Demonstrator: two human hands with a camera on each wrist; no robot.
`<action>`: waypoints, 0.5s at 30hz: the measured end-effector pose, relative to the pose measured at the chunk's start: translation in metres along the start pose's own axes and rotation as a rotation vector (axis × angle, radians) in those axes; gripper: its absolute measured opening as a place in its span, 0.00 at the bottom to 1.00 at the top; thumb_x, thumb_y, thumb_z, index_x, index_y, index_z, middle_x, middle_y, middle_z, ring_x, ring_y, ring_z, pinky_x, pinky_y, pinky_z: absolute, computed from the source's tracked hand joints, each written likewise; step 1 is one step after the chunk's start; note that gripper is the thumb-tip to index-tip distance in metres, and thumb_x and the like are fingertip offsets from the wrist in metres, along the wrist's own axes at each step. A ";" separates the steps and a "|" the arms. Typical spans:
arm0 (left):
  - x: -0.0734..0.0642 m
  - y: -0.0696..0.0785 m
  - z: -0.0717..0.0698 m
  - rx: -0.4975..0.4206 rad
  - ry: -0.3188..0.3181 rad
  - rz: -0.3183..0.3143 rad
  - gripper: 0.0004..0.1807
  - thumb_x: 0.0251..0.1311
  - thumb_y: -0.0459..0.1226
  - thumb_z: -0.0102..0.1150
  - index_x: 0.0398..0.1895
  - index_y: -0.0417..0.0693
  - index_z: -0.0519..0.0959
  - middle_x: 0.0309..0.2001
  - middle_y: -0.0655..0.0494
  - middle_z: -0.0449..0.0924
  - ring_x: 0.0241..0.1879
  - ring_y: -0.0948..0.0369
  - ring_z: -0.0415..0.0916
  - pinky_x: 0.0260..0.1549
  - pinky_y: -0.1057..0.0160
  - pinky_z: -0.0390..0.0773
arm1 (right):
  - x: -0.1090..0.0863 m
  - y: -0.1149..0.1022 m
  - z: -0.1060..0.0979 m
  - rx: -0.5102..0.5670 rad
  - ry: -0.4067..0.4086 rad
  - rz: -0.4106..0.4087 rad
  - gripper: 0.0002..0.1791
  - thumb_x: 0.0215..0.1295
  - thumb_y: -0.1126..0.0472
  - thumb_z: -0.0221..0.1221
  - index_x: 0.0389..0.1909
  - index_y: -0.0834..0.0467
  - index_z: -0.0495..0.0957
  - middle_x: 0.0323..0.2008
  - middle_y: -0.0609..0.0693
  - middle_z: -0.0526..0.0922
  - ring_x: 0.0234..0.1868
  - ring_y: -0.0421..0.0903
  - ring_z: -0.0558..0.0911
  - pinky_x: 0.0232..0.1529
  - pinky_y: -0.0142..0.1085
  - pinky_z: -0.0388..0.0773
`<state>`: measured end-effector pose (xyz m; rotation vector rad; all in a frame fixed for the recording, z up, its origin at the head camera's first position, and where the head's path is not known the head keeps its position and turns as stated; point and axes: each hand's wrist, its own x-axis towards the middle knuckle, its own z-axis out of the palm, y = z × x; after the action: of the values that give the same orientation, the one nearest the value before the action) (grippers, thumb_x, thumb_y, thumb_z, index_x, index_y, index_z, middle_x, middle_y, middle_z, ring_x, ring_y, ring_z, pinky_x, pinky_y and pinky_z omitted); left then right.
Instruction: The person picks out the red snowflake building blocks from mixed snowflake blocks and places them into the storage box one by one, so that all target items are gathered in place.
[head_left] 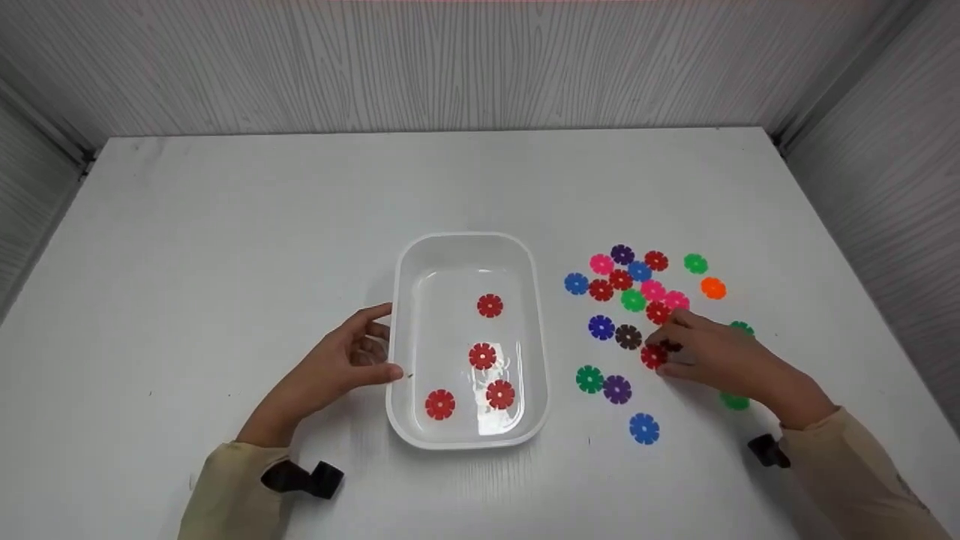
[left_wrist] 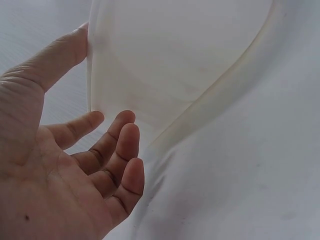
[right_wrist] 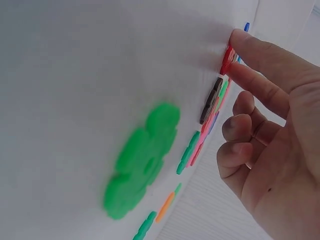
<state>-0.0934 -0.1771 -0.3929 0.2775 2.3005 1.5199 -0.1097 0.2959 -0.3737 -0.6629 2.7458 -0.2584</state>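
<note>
A white plastic tub [head_left: 466, 446] stands mid-table with several red notched plastic discs [head_left: 482, 356] lying flat inside. My left hand [head_left: 326, 367] holds its left side, thumb over the rim and the other fingers loosely bent against the outer wall [left_wrist: 165, 75]. On the right, my right hand [head_left: 720, 360] reaches down to the table and pinches a red notched disc [head_left: 654, 357] between thumb and index finger. In the right wrist view that red disc [right_wrist: 226, 61] appears edge-on between the fingertips, while the other fingers curl in towards the palm.
Loose discs of the same shape spread right of the tub, including a brown disc [head_left: 628, 337], a purple disc [head_left: 617, 389], a blue disc [head_left: 644, 428] and an orange disc [head_left: 713, 288]. A green disc [head_left: 735, 401] lies partly under the right forearm. A wood-grain panel [head_left: 435, 67] rises behind the table.
</note>
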 end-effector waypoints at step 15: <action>-0.001 0.001 0.000 0.001 0.005 -0.001 0.42 0.53 0.40 0.68 0.71 0.51 0.60 0.53 0.47 0.73 0.46 0.55 0.71 0.47 0.60 0.74 | -0.001 -0.012 -0.003 -0.062 0.077 -0.015 0.19 0.52 0.56 0.71 0.44 0.54 0.80 0.39 0.47 0.76 0.39 0.42 0.76 0.34 0.35 0.81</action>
<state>-0.0927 -0.1769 -0.3923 0.2732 2.3055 1.5208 -0.1053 0.2863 -0.3678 -0.7040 2.8334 -0.2072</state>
